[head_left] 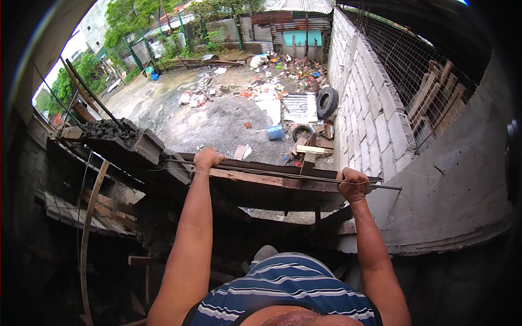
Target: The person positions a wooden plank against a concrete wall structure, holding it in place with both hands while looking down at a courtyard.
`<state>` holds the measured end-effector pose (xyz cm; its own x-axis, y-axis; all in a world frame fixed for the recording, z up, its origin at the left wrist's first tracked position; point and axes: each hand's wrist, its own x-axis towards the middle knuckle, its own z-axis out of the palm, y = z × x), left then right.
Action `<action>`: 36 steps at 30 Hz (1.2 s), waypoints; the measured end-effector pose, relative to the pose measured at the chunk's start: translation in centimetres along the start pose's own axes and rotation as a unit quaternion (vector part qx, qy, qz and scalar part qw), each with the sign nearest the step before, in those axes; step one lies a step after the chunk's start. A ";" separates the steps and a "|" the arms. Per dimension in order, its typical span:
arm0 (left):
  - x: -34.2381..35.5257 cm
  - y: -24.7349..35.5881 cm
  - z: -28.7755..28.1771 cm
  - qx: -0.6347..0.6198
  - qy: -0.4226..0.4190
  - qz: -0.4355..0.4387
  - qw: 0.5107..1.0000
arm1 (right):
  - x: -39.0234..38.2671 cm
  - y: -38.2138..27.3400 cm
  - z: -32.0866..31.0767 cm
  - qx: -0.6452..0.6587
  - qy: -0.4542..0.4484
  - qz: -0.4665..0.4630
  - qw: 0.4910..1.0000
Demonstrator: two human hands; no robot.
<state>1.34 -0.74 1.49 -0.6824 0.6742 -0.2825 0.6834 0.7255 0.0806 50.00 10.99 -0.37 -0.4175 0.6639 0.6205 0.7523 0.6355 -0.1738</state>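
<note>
A thin steel bar point(389, 187) runs across in front of me, from the broken block wall on the left to the plastered wall on the right. My left hand point(206, 158) is closed round its left part, near the block end. Farther along, my right hand point(353, 183) is wrapped round the bar close to the plastered wall. Just below the bar lies a wooden plank point(255, 178), with a dark board point(244, 164) along its far side. Loose thin wire trails along the bar. The undersides of both grips are hidden.
Rough concrete blocks point(147, 145) stand at left, with upright rods point(95, 92) above. At right are a grey plastered wall point(451, 190) and a white block wall point(367, 103). Below lie a tire point(327, 102), a blue container point(275, 132) and scattered rubbish. A wooden strip point(89, 233) leans at lower left.
</note>
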 end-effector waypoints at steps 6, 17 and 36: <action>-0.4 0.4 -0.2 0.004 0.006 0.006 1.000 | 0.0 0.0 -0.2 0.002 -0.005 -0.002 1.000; -0.5 0.3 -0.4 0.002 0.002 0.005 1.000 | 0.0 0.1 0.2 -0.011 0.000 -0.005 1.000; 0.1 0.0 -0.1 0.011 -0.014 0.008 1.000 | 0.2 -0.3 0.0 -0.023 -0.029 0.004 0.999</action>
<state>1.22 -0.62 1.56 -0.6641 0.6816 -0.3072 0.7002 0.7111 0.0640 49.72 10.97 -0.16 -0.4386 0.6921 0.5732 0.7784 0.6114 -0.1425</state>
